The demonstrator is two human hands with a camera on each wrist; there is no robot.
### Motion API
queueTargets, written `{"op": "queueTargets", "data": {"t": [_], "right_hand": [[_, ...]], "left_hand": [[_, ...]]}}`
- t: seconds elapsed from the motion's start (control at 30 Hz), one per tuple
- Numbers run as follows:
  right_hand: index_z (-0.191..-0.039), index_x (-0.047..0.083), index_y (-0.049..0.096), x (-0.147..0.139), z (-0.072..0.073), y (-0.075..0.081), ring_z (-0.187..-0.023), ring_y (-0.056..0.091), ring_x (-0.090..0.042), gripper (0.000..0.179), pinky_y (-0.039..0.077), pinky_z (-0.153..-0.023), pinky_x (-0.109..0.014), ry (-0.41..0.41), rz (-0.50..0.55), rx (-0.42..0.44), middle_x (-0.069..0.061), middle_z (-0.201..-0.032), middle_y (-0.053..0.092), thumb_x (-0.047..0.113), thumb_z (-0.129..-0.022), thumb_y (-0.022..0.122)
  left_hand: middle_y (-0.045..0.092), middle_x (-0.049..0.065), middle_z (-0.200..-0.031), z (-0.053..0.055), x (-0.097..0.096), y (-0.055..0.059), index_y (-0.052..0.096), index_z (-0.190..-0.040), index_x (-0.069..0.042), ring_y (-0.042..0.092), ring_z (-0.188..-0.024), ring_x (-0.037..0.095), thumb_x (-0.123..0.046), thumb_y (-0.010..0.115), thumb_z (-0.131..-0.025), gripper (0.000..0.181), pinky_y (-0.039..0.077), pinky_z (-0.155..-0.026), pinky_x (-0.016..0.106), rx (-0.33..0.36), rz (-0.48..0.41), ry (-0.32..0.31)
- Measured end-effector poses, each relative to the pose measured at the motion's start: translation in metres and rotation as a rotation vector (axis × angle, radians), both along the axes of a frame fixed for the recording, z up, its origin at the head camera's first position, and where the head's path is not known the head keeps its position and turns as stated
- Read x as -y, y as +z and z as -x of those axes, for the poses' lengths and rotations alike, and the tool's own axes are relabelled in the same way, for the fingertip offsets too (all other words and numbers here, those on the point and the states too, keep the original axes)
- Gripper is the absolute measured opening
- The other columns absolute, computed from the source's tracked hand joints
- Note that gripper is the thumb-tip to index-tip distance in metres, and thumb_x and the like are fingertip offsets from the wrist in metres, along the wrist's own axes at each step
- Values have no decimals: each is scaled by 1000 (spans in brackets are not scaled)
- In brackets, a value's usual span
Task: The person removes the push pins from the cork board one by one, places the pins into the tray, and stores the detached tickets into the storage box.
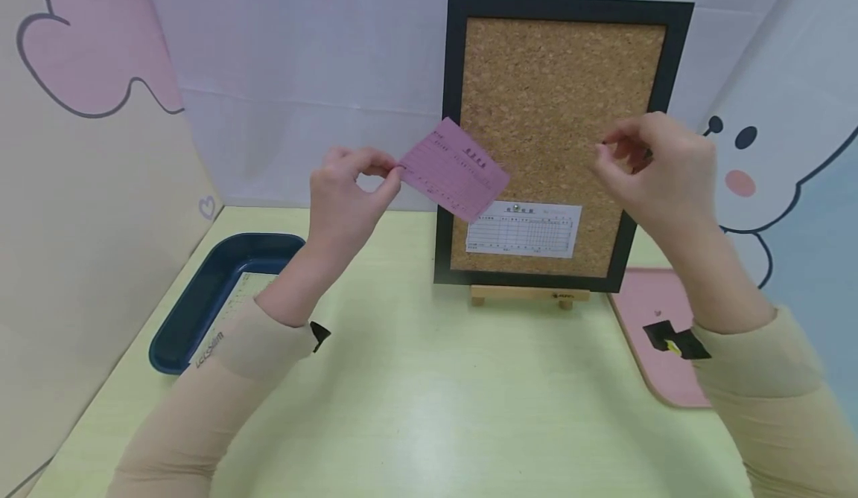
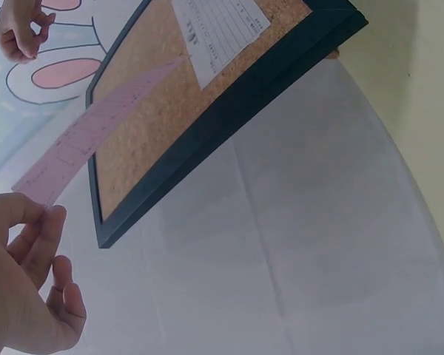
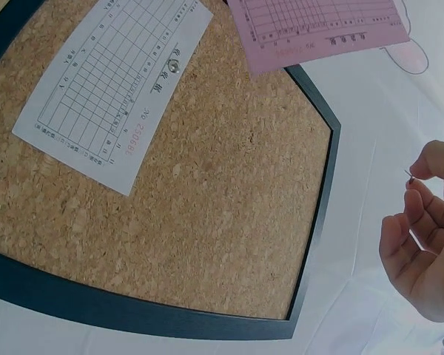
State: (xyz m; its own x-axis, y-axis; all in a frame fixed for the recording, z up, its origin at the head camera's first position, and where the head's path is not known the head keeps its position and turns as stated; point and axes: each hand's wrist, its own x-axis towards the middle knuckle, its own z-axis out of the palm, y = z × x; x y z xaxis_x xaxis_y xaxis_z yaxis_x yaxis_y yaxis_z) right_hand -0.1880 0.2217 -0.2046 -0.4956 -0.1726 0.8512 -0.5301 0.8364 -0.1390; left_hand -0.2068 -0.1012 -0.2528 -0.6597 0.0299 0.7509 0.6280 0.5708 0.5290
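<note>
Pale yellow-green tabletop, white cloth hung behind it, and cartoon artwork at the right side. Toward the back there's a black-framed corkboard propped up on a little wooden stand.

So the person's left hand has a pink slip by one corner, thumb and index fingertip pinching it, other fingers loosely bent. It's a printed form, held up at a slant in front of the board's left edge. From the head view it covers a corner of the white slip on the lower part of the cork, but can't really tell if the two papers touch. That white one is a printed form too, with a shiny tack near its top edge.

Right hand is up at the board's right side, thumb and index pinching a tiny pin, or something pin-like anyway; too small to be sure. Rest of the fingers curl in.

Off to the left, a dark blue tray has pale paper in it, partly hidden by the left arm. Pink tray on the right, partly behind the right arm.
</note>
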Motion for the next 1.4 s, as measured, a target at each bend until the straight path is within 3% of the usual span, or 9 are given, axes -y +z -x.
{"op": "queueTargets", "data": {"t": [0.1,0.3,0.7,1.0,1.4], "right_hand": [[-92,-6,67,-5,-5,2,-64,48,-17,18,30,-63,-9,2,-44,-9,-19,-75,62,9,-85,60],[-90,-8,67,-13,-13,1,-66,46,-12,18,31,-64,-4,-3,-28,-8,-20,-75,62,8,-84,61],[-88,-8,67,-34,-18,-9,-72,38,17,17,32,-68,-2,-44,32,-8,-19,-75,63,8,-82,63],[-91,-8,67,-49,-24,-18,-74,37,17,18,32,-69,-3,-76,68,22,-21,-77,62,6,-83,62],[-95,-8,67,-70,-28,-31,-75,34,18,23,30,-71,-1,-158,77,78,-22,-81,62,12,-85,63]], "left_hand": [[71,7,-84,-4,6,3,72,-90,-4,48,-84,19,-16,68,-85,13,33,-74,31,0,28,16],[70,8,-85,-11,19,9,71,-90,-3,47,-86,20,-14,67,-86,12,34,-74,30,-15,46,19],[70,10,-82,-22,49,13,70,-90,-1,49,-89,21,-5,67,-84,7,34,-72,25,-125,49,-9],[68,11,-86,-29,66,17,69,-93,0,47,-92,13,-9,66,-87,11,34,-75,25,-94,53,83],[68,11,-93,-34,92,22,67,-99,1,39,-95,-1,-12,65,-89,16,31,-78,19,-43,105,126]]}}
